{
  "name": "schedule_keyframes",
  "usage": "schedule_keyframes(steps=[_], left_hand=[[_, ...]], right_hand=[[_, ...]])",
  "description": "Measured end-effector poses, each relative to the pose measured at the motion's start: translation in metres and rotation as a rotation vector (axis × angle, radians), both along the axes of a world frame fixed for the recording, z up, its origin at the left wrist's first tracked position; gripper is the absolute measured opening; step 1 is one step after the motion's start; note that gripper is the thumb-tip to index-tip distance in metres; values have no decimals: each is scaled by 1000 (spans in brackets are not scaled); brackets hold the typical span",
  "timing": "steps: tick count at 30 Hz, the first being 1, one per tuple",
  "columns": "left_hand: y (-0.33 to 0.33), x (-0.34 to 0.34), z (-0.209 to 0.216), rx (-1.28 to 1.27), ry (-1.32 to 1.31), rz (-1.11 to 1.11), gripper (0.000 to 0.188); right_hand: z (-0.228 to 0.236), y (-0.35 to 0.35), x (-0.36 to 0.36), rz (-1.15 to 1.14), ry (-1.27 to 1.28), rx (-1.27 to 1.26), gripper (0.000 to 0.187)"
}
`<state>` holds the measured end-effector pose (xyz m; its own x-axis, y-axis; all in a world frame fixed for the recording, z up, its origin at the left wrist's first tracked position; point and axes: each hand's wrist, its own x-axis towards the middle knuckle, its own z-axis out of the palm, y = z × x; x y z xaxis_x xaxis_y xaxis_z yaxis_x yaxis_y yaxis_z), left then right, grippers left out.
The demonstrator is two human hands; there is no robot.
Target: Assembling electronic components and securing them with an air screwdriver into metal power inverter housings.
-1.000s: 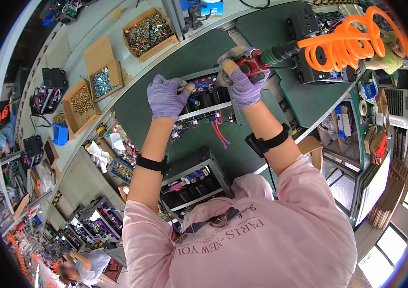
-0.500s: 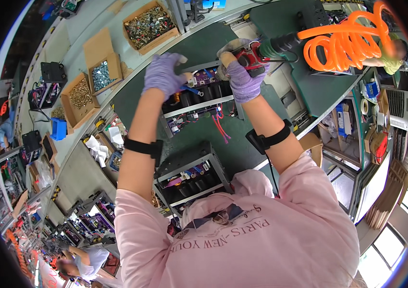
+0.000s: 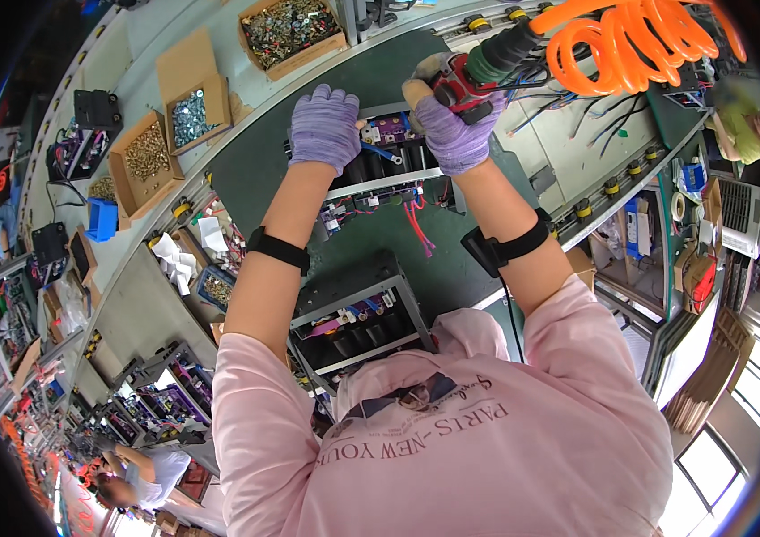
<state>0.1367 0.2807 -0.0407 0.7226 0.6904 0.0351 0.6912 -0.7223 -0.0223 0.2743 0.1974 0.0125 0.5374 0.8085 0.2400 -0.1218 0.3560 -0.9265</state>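
Observation:
A metal-framed electronic chassis (image 3: 384,184) stands on the green bench, with a purple circuit board, dark cylindrical parts, a blue lug and loose red wires. My left hand (image 3: 326,128), in a purple knitted glove, is closed over the chassis's left end; its fingertips are partly hidden. My right hand (image 3: 453,134), gloved alike, grips a red and black power driver (image 3: 460,88) over the chassis's right end. A green and black coupling joins the driver to a coiled orange hose (image 3: 612,54). The driver's tip is hidden by my hand.
A second chassis (image 3: 364,324) stands close to my body. Cardboard boxes of small metal fasteners (image 3: 146,159) and a blue bin (image 3: 102,219) line the left side. Dark cables (image 3: 617,115) lie at the right. Another person (image 3: 742,134) is at the far right, another at lower left.
My left hand has moved right and curled its spread fingers over the chassis's left end. The chassis sits slightly further right. My right hand and the driver have shifted slightly.

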Motion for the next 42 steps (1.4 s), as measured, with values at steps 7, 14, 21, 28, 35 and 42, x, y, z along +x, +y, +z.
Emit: schedule_keyframes(steps=[7,14,21,28,35,42], left_hand=[[-3,4,12,-54,49,65,29],[-11,11,16,-127,-44,284,31],[-47,-23,3,-521,-838,619,38],[-101,-31,23,-1441,-1635,649,29],[-114,-35,-4,-1777,-1925,671,36],[-118,-33,4,-2133,-1926,865,22]], right_hand=[[-4,4,-3,-7,-22,-80,20],[4,1,-8,-19,-73,80,26],[13,-14,-1,21,200,154,34],[34,-34,0,7,308,338,32],[48,-48,-12,168,435,402,28],[48,-58,-16,193,454,376,29]])
